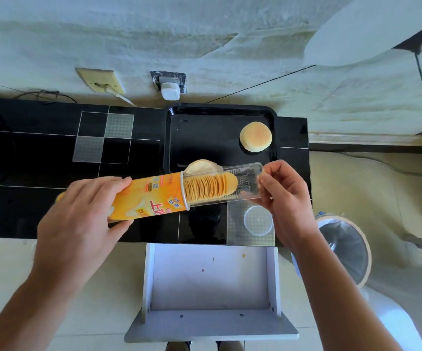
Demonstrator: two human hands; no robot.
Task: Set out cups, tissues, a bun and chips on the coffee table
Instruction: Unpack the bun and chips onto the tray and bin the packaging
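My left hand (83, 211) grips a yellow chips can (151, 196), held nearly level over the black coffee table (40, 153). My right hand (283, 191) pinches the end of a clear plastic inner tray (245, 181) pulled partway out of the can, with a stack of chips (209, 187) lying in it. A few chips (201, 166) lie on the black serving tray (204, 133) just behind the can mouth. A round bun (255, 136) sits at the tray's right side. The can's clear lid (258, 220) lies on the table below my right hand.
A white open drawer or shelf unit (209, 282) stands in front of the table, near my feet. A bin with a liner (344, 247) is at the right. Wall sockets (169, 83) and cables are behind the table. The table's left half holds nothing.
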